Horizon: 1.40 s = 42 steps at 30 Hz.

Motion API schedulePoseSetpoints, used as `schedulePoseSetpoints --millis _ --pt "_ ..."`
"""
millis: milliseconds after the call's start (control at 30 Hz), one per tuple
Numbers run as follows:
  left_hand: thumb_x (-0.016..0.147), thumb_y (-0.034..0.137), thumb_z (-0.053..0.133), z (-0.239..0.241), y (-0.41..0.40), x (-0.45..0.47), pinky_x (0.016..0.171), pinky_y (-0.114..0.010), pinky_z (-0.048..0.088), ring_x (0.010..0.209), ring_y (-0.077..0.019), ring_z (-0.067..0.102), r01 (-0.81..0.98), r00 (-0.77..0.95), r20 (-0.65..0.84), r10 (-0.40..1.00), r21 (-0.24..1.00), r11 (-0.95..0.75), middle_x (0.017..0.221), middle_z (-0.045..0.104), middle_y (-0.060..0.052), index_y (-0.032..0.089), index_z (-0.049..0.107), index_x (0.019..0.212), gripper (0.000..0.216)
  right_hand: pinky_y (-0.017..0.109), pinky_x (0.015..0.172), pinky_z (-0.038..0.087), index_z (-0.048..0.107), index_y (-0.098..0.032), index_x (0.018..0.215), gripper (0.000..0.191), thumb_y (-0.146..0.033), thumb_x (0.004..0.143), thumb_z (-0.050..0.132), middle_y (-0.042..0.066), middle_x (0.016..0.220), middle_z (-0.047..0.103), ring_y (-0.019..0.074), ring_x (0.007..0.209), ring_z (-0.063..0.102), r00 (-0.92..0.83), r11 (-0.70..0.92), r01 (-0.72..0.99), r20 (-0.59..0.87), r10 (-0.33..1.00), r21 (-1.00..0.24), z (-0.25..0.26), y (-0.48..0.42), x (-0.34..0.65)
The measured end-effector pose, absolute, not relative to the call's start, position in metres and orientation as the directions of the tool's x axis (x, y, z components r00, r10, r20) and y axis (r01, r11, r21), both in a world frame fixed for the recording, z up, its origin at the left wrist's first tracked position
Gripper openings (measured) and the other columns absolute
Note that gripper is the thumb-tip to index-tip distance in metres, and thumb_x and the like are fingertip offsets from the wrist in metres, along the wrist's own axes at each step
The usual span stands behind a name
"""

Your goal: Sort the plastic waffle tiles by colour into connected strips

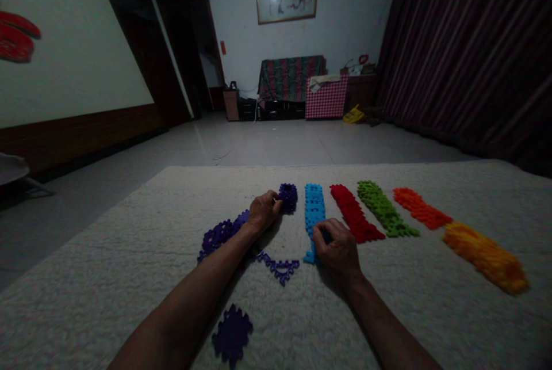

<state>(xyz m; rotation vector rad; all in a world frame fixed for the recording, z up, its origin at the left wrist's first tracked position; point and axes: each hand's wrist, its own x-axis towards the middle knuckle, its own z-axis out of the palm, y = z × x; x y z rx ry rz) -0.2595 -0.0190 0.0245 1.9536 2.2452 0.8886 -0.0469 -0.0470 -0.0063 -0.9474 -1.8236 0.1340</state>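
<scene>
Near the middle, my left hand point(264, 210) is closed, with its fingertips on the near left edge of a stack of purple toothed plastic building pieces point(288, 196). My right hand point(338, 248) is curled over the near part of a row of blue toothed pieces point(314, 203); its thumb and fingers are pressed together, and what lies between them is mostly hidden. More purple pieces point(218, 236) lie partly behind my left forearm. A purple triangular frame piece point(282, 269) and a flat purple piece point(233, 332) lie closer to me.
Rows of red point(353, 214), green point(383, 209), orange point(420, 208) and yellow pieces point(485, 255) extend to the right. All lie on a pale fleecy cover point(150, 232). Beyond its far edge are a tiled floor point(293, 142) and a cloth-draped cabinet point(291, 79).
</scene>
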Motion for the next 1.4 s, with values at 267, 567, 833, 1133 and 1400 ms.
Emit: schedulePoseSetpoints --millis 267,567,833,1133,1400 --pt "0.089 0.028 0.059 0.024 -0.020 -0.261 0.078 -0.028 0.047 0.083 -0.0171 0.067 0.900 -0.196 0.342 0.919 0.434 0.030 0.089 0.074 -0.006 0.019 0.066 0.105 0.020 0.030 0.070 0.042 0.057 -0.022 0.070 0.016 -0.023 0.085 0.055 0.002 0.072 0.062 0.0180 0.072 0.058 -0.152 0.681 0.537 0.737 0.658 -0.498 -0.004 -0.048 -0.047" --pt "0.088 0.030 0.061 0.036 -0.022 -0.268 0.076 -0.026 0.048 0.078 -0.0152 0.068 0.892 -0.222 0.398 0.890 0.452 0.021 0.089 0.075 -0.005 0.018 0.069 0.102 0.020 0.031 0.069 0.042 0.057 -0.021 0.070 0.016 -0.024 0.086 0.056 0.002 0.072 0.062 0.0182 0.072 0.058 -0.152 0.673 0.544 0.731 0.666 -0.500 -0.006 -0.048 -0.047" --pt "0.086 0.024 0.055 0.055 -0.041 -0.282 0.071 -0.027 0.047 0.077 -0.0171 0.068 0.908 -0.168 0.291 0.942 0.417 0.033 0.085 0.076 -0.007 0.019 0.074 0.086 0.020 0.031 0.071 0.044 0.060 -0.021 0.073 0.016 -0.025 0.087 0.054 0.003 0.074 0.063 0.0186 0.073 0.059 -0.120 0.689 0.526 0.759 0.640 -0.498 -0.005 -0.047 -0.045" --pt "0.083 0.020 0.052 0.079 -0.083 -0.272 0.072 -0.026 0.046 0.079 -0.0181 0.067 0.914 -0.065 0.196 0.978 0.406 -0.021 0.087 0.076 -0.008 0.018 0.076 0.088 0.025 0.031 0.071 0.046 0.060 -0.021 0.074 0.018 -0.028 0.088 0.051 0.003 0.075 0.064 0.0189 0.075 0.059 -0.023 0.661 0.485 0.747 0.664 -0.572 -0.003 -0.045 -0.038" --pt "0.082 0.020 0.057 0.054 -0.134 -0.268 0.089 -0.030 0.048 0.093 -0.0182 0.065 0.879 0.026 0.184 0.983 0.463 -0.110 0.097 0.074 -0.004 0.022 0.074 0.092 0.020 0.033 0.076 0.040 0.060 -0.020 0.075 0.017 -0.024 0.088 0.049 0.004 0.078 0.065 0.0193 0.078 0.056 -0.150 0.685 0.596 0.780 0.608 -0.419 -0.001 -0.075 -0.040"
